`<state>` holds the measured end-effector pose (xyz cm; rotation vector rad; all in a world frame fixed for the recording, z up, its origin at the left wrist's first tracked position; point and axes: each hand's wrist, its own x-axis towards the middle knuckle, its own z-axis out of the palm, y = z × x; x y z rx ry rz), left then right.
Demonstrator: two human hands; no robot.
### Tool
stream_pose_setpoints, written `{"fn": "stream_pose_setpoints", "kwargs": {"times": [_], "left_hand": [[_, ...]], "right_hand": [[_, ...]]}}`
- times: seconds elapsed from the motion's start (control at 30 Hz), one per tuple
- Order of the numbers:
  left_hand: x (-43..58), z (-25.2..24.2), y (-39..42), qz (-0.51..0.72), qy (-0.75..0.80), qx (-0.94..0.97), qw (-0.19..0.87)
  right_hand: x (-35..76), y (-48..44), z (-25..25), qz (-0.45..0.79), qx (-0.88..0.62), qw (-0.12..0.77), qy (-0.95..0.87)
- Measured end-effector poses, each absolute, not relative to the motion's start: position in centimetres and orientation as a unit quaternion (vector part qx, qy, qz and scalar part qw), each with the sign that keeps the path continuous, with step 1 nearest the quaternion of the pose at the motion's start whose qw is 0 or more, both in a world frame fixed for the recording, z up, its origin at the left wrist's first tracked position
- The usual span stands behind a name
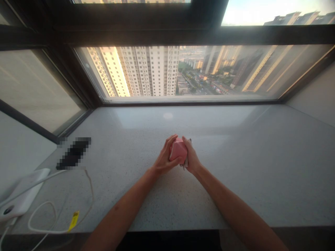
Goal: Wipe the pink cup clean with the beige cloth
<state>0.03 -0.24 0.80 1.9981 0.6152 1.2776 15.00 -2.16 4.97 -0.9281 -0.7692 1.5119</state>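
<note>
Head view: pink faceted object (178, 150) cupped between left hand (164, 157) and right hand (191, 157), both pressed around it.

Room rightward, obstacles leftward
The stone sill (248, 174) extends past the right hand (192, 158); a blurred phone (74, 153) and white cable (52, 223) lie left, window glass (178, 73) ahead.

My left hand (164, 157) and my right hand (192, 157) are bare, with long, slim fingers; the nails are too small to make out. My left forearm (123, 212) and my right forearm (232, 205) are bare too, narrowing smoothly toward the wrists. Between my arms at the bottom edge, a dark patch (167, 240) could be my clothing, but it is too shadowed to tell.
</note>
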Motion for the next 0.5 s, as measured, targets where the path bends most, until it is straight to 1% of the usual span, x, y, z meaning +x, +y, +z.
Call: {"fn": "stream_pose_setpoints", "kwargs": {"times": [0.1,0.27,0.37,0.5], "left_hand": [[0.0,0.7,-0.5,0.496,0.244,0.754,0.356],[-0.1,0.6,-0.9,0.491,0.256,0.707,0.441],[0.1,0.9,-1.0,0.486,0.249,0.657,0.519],[0.6,1.4,-1.0,0.492,0.214,0.58,0.612]], "right_hand": [[14.8,-2.3,4.3,0.614,-0.408,0.581,-0.344],[15.1,-2.8,4.1,0.5,-0.427,0.574,-0.488],[15.4,-3.1,4.2,0.417,-0.424,0.547,-0.589],[15.7,-3.4,4.1,0.321,-0.427,0.484,-0.693]]}}
